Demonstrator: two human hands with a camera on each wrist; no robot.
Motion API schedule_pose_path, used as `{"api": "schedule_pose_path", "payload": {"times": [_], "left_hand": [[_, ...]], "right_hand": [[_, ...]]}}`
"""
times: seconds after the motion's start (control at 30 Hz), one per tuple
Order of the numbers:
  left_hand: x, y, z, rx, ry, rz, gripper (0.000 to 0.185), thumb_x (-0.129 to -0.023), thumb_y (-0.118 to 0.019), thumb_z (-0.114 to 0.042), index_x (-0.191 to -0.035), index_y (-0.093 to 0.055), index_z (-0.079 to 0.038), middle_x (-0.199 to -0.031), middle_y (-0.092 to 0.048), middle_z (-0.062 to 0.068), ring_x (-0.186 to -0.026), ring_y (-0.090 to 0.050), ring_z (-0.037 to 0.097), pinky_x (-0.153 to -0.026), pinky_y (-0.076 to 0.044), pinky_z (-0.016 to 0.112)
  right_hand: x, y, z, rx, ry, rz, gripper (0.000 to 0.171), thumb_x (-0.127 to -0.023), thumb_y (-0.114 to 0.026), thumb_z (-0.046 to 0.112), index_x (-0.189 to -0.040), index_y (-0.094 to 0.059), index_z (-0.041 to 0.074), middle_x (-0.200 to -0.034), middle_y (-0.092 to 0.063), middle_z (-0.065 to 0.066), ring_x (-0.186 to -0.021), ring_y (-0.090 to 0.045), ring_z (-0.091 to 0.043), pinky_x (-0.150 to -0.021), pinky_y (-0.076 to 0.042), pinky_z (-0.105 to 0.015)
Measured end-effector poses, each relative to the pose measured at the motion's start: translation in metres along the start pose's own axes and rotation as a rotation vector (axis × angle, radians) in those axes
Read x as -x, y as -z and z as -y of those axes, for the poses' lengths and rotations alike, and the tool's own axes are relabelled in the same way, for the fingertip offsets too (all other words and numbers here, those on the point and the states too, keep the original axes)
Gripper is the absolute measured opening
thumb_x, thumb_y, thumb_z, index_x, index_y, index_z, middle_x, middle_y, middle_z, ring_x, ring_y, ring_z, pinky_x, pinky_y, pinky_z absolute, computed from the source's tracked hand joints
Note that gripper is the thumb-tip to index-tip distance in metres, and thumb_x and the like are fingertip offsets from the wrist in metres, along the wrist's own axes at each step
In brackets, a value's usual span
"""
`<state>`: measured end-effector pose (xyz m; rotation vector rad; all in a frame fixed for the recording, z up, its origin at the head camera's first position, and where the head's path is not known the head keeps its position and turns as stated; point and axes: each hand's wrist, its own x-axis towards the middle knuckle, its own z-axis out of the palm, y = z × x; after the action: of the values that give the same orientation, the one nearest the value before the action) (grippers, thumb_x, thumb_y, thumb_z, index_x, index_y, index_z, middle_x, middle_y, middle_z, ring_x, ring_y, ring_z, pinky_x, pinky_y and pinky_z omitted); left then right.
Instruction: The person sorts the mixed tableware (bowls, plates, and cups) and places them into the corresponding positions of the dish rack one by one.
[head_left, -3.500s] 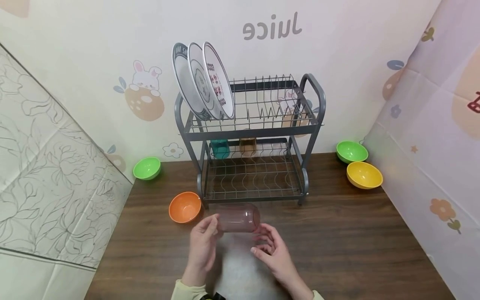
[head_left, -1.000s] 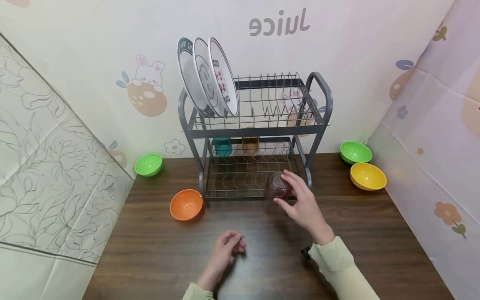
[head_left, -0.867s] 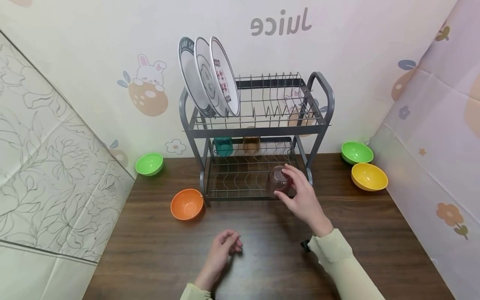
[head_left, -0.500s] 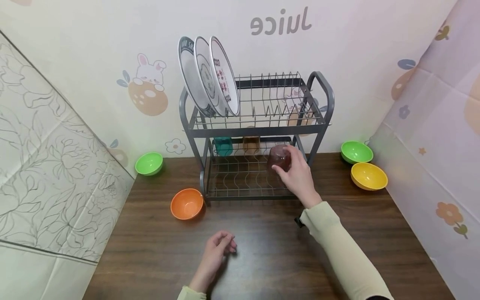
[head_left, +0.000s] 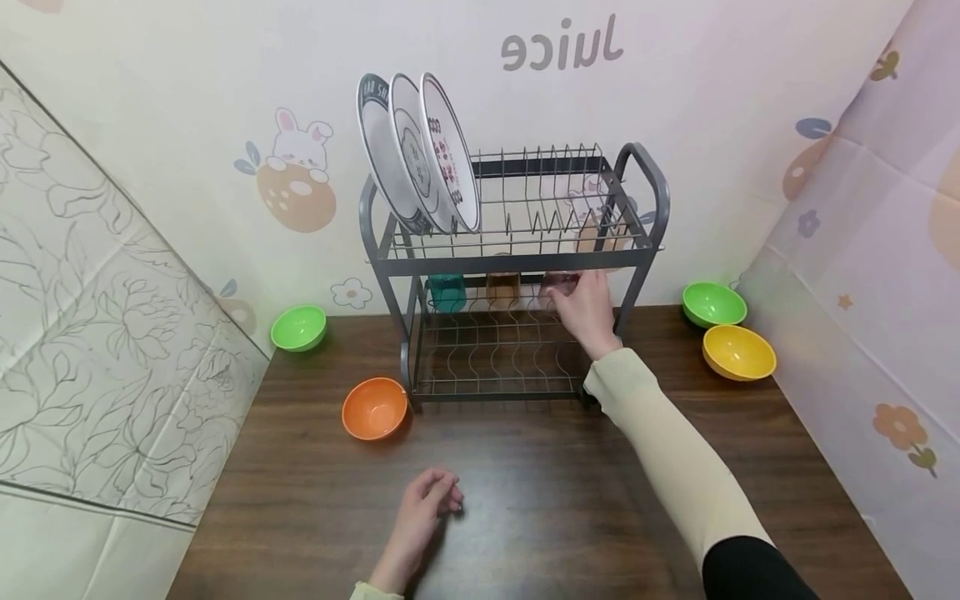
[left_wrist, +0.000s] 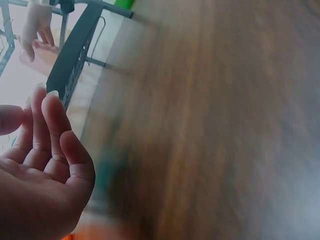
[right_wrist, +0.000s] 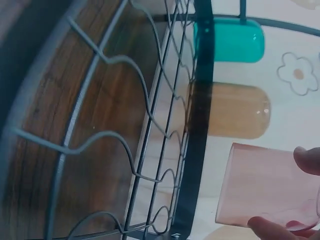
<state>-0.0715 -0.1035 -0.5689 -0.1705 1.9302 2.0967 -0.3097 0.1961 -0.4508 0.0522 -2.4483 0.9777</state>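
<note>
Right hand (head_left: 585,310) is pinching the pink cup (right_wrist: 267,185) up by its base end, thumb one side, fingers the other. Cup is mouth down, a bit tilted in the right wrist view, at the right end of the lower tier of the dish rack (head_left: 517,265). Rim shows just clear of the rear rail (right_wrist: 194,170) there; can't confirm contact with any wire. Amber cup (right_wrist: 240,110) next along with a gap, teal cup (right_wrist: 237,40) beyond it, same back row.

Step in hand, my read: setting the pink cup as third in that row. Next move should call for squaring the rim, lowering till it seats, then letting go. Fingers reach in under the upper tier, so headroom looks tight on the way out.

Left hand (head_left: 423,504): loosely curled, nothing in it, low over the table (head_left: 540,533); contact unclear.

Table is dark wood grain, rack stands on it. Three plates (head_left: 450,158) lean at the upper tier's left end. Orange bowl (head_left: 375,408) just beside the rack's front left, green bowl (head_left: 298,328) further back, yellow bowl (head_left: 738,352) and second green bowl (head_left: 714,305) off right.

Back wall (head_left: 210,50) is pale print, mirrored "Juice" lettering (head_left: 562,46).
</note>
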Motion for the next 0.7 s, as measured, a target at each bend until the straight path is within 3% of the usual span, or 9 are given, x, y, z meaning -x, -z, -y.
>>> {"api": "schedule_pose_path", "payload": {"times": [0.33,0.5,0.7], "left_hand": [[0.005,0.016,0.006,-0.029,0.033,-0.056,0.032,-0.103,-0.054,-0.021,-0.109,-0.060,0.009,-0.084,-0.067,0.008,-0.076,-0.064,0.020,-0.076,-0.052,0.034],[0.004,0.022,0.008,-0.038,0.061,-0.060,0.030,-0.104,-0.051,-0.020,-0.110,-0.061,0.008,-0.086,-0.067,0.008,-0.077,-0.064,0.021,-0.075,-0.051,0.034],[0.003,0.022,0.009,-0.052,0.057,-0.060,0.028,-0.104,-0.051,-0.017,-0.109,-0.060,0.009,-0.087,-0.067,0.010,-0.078,-0.064,0.023,-0.075,-0.052,0.036]], "right_hand": [[-0.017,-0.021,-0.014,0.065,-0.143,0.038,0.067,-0.086,-0.070,0.021,-0.144,-0.042,0.001,-0.144,-0.034,-0.026,-0.114,-0.049,-0.046,-0.091,-0.043,-0.059],[-0.022,-0.030,-0.024,0.089,-0.152,0.077,0.073,-0.088,-0.072,0.023,-0.148,-0.036,-0.001,-0.144,-0.035,-0.028,-0.118,-0.047,-0.047,-0.095,-0.040,-0.059],[-0.031,-0.040,-0.036,0.105,-0.148,0.102,0.068,-0.092,-0.072,0.023,-0.146,-0.039,-0.001,-0.139,-0.039,-0.030,-0.120,-0.047,-0.048,-0.097,-0.040,-0.060]]}}
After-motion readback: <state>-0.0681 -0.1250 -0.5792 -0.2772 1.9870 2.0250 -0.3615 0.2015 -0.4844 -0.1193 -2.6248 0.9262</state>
